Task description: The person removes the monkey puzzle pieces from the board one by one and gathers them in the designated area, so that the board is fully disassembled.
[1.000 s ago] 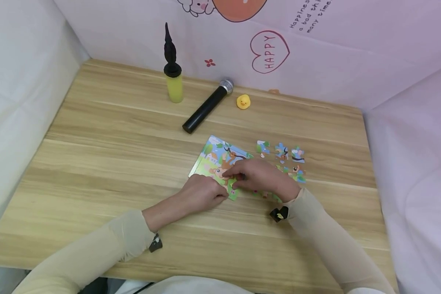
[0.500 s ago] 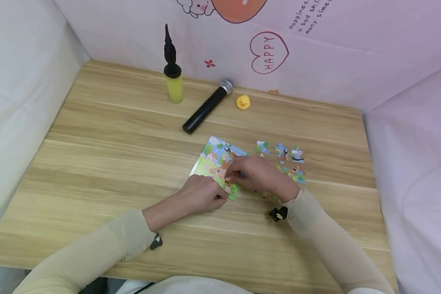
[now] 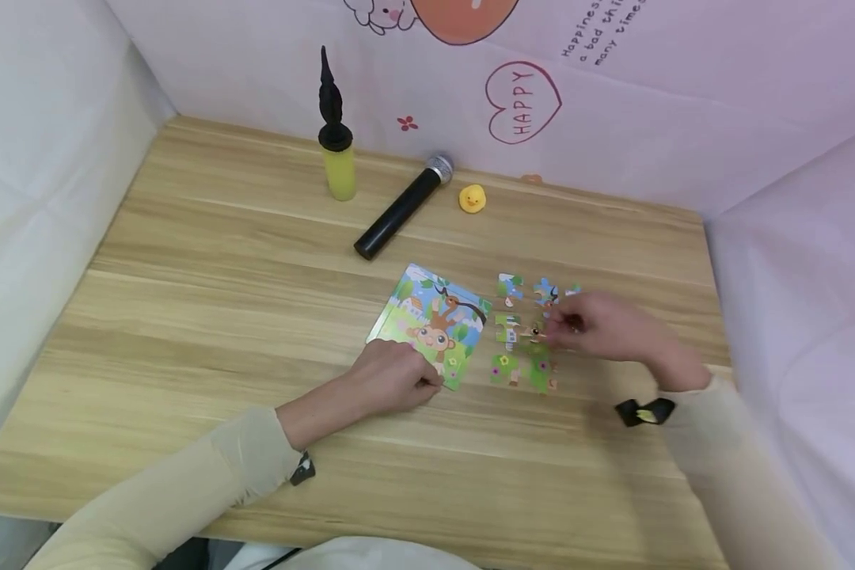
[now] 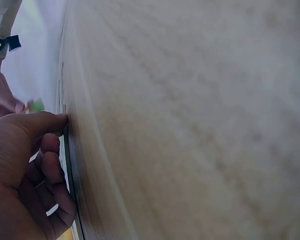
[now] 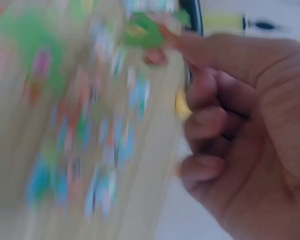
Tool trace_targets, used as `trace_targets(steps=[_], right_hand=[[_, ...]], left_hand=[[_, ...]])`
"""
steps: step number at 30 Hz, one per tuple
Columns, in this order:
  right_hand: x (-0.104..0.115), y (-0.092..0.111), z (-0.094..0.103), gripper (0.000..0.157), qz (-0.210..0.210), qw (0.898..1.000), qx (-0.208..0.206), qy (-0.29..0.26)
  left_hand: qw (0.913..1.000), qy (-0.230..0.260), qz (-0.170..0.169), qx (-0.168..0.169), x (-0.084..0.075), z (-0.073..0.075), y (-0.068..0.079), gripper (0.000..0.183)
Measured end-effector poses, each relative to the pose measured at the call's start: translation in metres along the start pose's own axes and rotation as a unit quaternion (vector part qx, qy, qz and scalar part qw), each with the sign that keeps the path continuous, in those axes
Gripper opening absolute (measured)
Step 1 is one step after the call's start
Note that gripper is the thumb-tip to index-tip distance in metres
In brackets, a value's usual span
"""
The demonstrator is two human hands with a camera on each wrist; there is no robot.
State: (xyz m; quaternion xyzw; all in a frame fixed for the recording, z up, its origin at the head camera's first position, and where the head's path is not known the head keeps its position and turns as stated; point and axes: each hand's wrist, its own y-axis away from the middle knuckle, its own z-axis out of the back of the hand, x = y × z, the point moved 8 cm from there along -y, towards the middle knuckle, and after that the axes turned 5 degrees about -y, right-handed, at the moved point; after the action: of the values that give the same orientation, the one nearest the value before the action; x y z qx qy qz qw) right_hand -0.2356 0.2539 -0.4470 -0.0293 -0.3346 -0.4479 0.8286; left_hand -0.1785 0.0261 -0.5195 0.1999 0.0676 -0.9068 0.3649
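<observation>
A jigsaw puzzle board (image 3: 435, 305) with a monkey picture lies tilted on the table in the head view. My left hand (image 3: 392, 376) holds its lower left edge. In the left wrist view the left hand's thumb (image 4: 42, 121) touches that edge, with the other fingers curled. My right hand (image 3: 606, 326) hovers over the loose pieces right of the board. Between its thumb and index finger it pinches a green puzzle piece (image 5: 142, 31) with a yellow patch, seen blurred in the right wrist view. Loose puzzle pieces (image 3: 510, 290) lie spread in rough rows, partly hidden by the right hand.
Behind the board lie a black microphone (image 3: 397, 212) and a small yellow rubber duck (image 3: 473, 199). A yellow hand pump (image 3: 339, 170) with a black top stands at the back. White cloth walls (image 3: 805, 301) border the wooden table (image 3: 207, 237).
My right hand has moved right, from over the board to above the loose pieces, with the green puzzle piece. The left hand has stayed at the board's edge.
</observation>
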Motion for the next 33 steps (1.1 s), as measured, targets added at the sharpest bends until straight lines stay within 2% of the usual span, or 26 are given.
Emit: trace_targets(steps=[3, 5, 8, 10, 12, 18, 24, 33], right_hand=[[-0.028, 0.028, 0.007, 0.014, -0.049, 0.997, 0.053, -0.026], [-0.044, 0.039, 0.006, 0.012, -0.084, 0.991, 0.089, -0.045], [-0.063, 0.048, -0.005, 0.009, -0.118, 0.98, 0.133, -0.085], [-0.073, 0.05, -0.012, 0.009, -0.131, 0.975, 0.145, -0.102], [-0.079, 0.049, -0.017, 0.01, -0.136, 0.975, 0.141, -0.105], [-0.087, 0.044, -0.02, 0.012, -0.154, 0.98, 0.112, -0.057], [-0.087, 0.042, -0.02, 0.015, -0.179, 0.978, 0.106, -0.027], [-0.084, 0.039, -0.023, 0.016, -0.177, 0.979, 0.104, -0.009]], left_hand=[[1.0, 0.0, 0.001, 0.0, 0.0, -0.001, -0.001, 0.016], [1.0, -0.002, 0.007, 0.001, 0.002, 0.0, 0.001, 0.016], [0.9999, -0.001, 0.011, 0.003, 0.004, 0.0, 0.001, 0.012], [0.9999, 0.005, 0.013, 0.003, 0.004, 0.0, 0.001, 0.007], [0.9998, 0.011, 0.014, 0.002, 0.004, 0.001, -0.001, 0.006], [0.9997, 0.011, 0.019, 0.007, 0.004, 0.002, -0.006, 0.007], [0.9997, -0.003, 0.022, 0.007, 0.005, 0.005, -0.01, 0.013], [0.9991, -0.029, 0.027, 0.016, 0.002, 0.004, -0.012, 0.018]])
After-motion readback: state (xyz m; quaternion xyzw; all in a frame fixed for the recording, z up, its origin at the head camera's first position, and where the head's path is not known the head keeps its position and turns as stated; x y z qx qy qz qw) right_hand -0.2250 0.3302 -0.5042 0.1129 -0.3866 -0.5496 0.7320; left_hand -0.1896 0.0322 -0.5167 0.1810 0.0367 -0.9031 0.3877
